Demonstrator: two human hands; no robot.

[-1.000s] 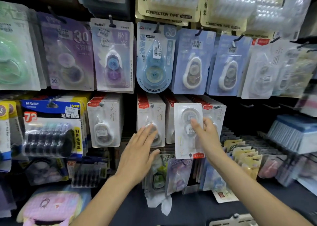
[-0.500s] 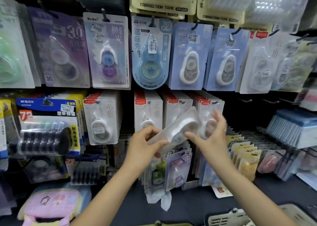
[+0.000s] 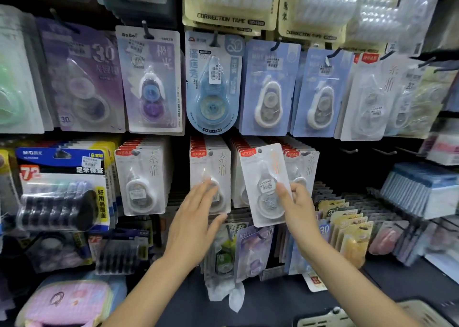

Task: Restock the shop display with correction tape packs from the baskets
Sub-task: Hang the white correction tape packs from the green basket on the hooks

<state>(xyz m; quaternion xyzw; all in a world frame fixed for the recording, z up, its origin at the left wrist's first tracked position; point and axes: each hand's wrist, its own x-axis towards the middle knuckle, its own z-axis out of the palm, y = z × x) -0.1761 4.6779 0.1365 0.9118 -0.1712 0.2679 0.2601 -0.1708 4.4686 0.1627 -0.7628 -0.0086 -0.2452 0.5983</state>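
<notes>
Hands up at the display wall (image 3: 330,167), both working the middle row of hooks. The right hand (image 3: 299,210) grips a white correction tape pack (image 3: 264,182), thumb pressed on the clear blister near the price sticker, the other fingers curled behind the card. The pack is upright, tilted a touch to the left, red label at the top, hanging hole just beside the label. It sits in front of the third white stack (image 3: 301,170) in that row, overlapping it, and whether the hole is on a hook cannot be told.

Over to the left hand (image 3: 196,224): fingers straight and together, released, holding nothing, fingertips laid against the blister of the front pack of the neighbouring white stack (image 3: 211,175). That hand is blurred at the tips.

Another white stack (image 3: 141,180) hangs further left, beside the blue-and-black refill pack (image 3: 62,190). Above, the upper row carries a purple pack (image 3: 151,83), a round blue pack (image 3: 213,83) and two pale blue cards (image 3: 269,88). At the bottom right corner of the view, the rim of a beige basket (image 3: 330,318) shows, below the right forearm. A pink pouch (image 3: 67,304) lies at the bottom left.
</notes>
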